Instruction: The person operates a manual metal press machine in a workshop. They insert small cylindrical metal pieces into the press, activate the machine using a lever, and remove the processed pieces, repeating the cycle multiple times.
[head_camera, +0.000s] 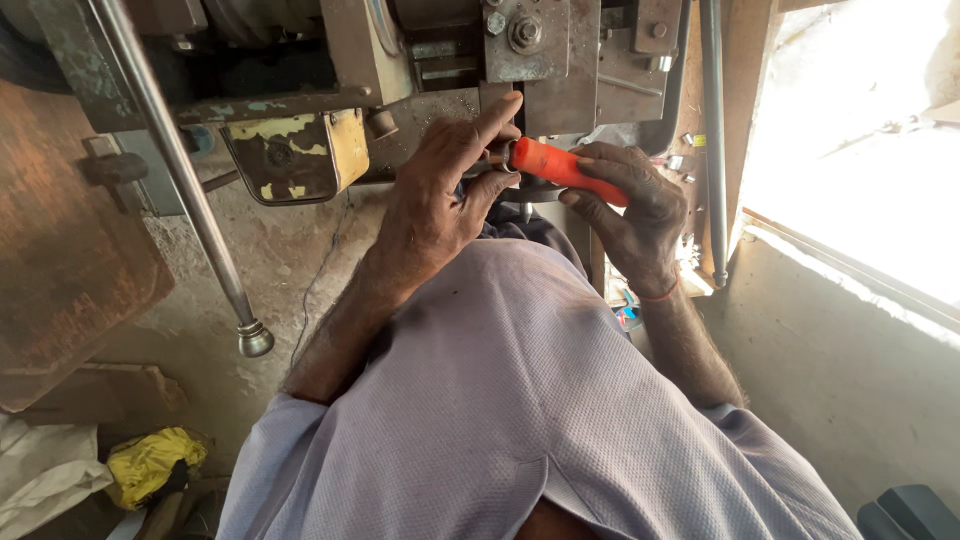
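R hand (635, 205) grips orange tool handle (565, 170), tip at press machine (530, 60); L hand (440, 190) fingers pinch tip. Work looks mid-way, tool not yet withdrawn.

Blown-out glare at right — dim left.

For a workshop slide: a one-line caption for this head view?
Right hand grips an orange-handled tool while left hand steadies its tip at a worn metal machine.
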